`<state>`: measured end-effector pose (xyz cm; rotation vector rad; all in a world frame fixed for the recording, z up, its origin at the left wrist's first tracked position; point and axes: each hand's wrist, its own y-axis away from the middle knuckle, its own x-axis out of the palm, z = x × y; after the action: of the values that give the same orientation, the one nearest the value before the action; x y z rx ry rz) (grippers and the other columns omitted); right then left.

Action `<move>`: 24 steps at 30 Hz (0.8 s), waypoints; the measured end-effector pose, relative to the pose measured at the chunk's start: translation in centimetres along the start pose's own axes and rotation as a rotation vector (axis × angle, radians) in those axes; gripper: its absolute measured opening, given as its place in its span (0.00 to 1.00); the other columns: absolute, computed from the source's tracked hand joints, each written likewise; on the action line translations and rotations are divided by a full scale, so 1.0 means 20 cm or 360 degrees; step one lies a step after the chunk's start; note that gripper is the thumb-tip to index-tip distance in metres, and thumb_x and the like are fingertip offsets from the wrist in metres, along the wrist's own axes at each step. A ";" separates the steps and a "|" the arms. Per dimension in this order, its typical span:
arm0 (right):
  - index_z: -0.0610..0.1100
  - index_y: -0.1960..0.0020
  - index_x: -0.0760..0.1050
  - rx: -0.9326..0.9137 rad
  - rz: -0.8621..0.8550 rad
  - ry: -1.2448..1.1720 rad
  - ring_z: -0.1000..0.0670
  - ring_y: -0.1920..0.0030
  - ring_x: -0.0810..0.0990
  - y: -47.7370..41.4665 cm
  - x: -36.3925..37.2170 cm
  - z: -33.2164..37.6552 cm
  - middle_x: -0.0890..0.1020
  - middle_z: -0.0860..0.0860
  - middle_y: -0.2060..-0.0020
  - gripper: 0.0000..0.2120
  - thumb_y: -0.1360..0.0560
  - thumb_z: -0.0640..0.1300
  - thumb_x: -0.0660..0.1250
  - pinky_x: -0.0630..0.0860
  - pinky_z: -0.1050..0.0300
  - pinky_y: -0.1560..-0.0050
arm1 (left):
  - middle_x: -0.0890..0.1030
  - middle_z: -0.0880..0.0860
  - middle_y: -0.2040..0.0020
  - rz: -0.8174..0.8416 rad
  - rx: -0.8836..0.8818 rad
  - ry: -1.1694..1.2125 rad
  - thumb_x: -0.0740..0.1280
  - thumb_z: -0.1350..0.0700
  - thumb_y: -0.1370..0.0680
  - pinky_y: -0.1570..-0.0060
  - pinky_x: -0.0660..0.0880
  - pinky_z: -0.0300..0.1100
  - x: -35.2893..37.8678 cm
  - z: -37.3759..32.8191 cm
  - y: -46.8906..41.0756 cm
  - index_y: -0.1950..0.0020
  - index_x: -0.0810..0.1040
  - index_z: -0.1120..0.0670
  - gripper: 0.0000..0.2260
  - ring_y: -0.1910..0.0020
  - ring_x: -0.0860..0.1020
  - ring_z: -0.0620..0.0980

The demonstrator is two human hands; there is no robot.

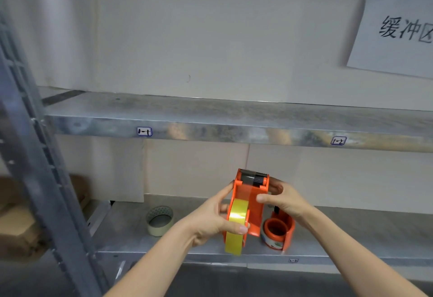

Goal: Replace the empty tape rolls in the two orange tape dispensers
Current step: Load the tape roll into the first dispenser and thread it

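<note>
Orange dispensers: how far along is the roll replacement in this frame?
Done: a yellow roll sits in the held dispenser. In hand: left hand grips that roll, right hand the dispenser. Left: the second dispenser on the shelf seems to carry only a thin core; a pale roll lies nearby.

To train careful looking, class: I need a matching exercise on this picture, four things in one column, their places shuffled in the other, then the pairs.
1 yellow tape roll
2 unheld orange plastic tape dispenser
3 pale grey-green tape roll
4 white paper sign

a on the wall, upper right
b lying on the grey metal lower shelf, left of the left hand
c in the held orange dispenser
d standing on that shelf, below the right hand

Pairs: 1-c, 2-d, 3-b, 4-a
</note>
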<state>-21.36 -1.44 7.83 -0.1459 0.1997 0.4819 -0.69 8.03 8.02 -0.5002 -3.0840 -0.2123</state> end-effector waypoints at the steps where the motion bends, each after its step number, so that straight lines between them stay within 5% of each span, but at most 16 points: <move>1: 0.47 0.44 0.78 0.0014 0.0001 0.0026 0.55 0.45 0.81 0.00 -0.01 -0.01 0.85 0.53 0.48 0.41 0.54 0.62 0.81 0.75 0.61 0.47 | 0.83 0.58 0.46 0.0012 0.0001 -0.0013 0.74 0.73 0.31 0.45 0.79 0.50 0.00 0.00 0.00 0.23 0.57 0.41 0.47 0.49 0.83 0.55; 6: 0.49 0.42 0.77 0.0099 0.0067 0.0095 0.53 0.42 0.80 0.01 0.01 -0.03 0.84 0.53 0.45 0.37 0.49 0.55 0.82 0.73 0.53 0.37 | 0.83 0.59 0.44 -0.0062 0.0002 -0.0032 0.74 0.72 0.31 0.45 0.80 0.48 0.02 0.00 0.00 0.23 0.57 0.42 0.46 0.47 0.83 0.55; 13: 0.48 0.41 0.76 0.0184 -0.0011 0.0051 0.54 0.45 0.81 0.02 0.11 -0.13 0.84 0.52 0.47 0.34 0.45 0.52 0.81 0.76 0.59 0.44 | 0.83 0.58 0.43 -0.0186 -0.0049 0.0021 0.76 0.67 0.31 0.51 0.81 0.41 0.00 0.07 0.00 0.22 0.58 0.45 0.44 0.44 0.82 0.54; 16: 0.48 0.42 0.76 0.0161 -0.0075 0.0026 0.57 0.47 0.82 0.02 0.15 -0.16 0.84 0.53 0.49 0.30 0.42 0.48 0.80 0.77 0.64 0.51 | 0.83 0.59 0.44 -0.0229 -0.0036 0.0081 0.76 0.67 0.31 0.45 0.80 0.45 -0.01 0.10 0.01 0.24 0.60 0.43 0.42 0.45 0.83 0.55; 21: 0.44 0.43 0.76 0.0121 -0.0204 -0.0128 0.52 0.45 0.81 -0.01 0.19 -0.19 0.84 0.49 0.47 0.34 0.46 0.52 0.80 0.76 0.54 0.42 | 0.84 0.59 0.48 -0.0248 0.0026 0.0231 0.75 0.69 0.31 0.41 0.78 0.51 -0.04 0.11 0.02 0.32 0.66 0.40 0.36 0.48 0.83 0.55; 24: 0.44 0.41 0.75 0.0152 -0.0153 -0.0206 0.53 0.44 0.81 -0.01 0.21 -0.21 0.84 0.50 0.46 0.36 0.46 0.53 0.80 0.76 0.57 0.44 | 0.83 0.59 0.48 -0.0278 0.0027 0.0232 0.73 0.70 0.30 0.41 0.78 0.51 -0.05 0.11 0.02 0.29 0.65 0.43 0.37 0.49 0.82 0.55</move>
<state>-18.37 -0.53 2.90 -0.0303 0.0880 0.3841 0.34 8.35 5.94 -0.2039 -2.9824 -0.2140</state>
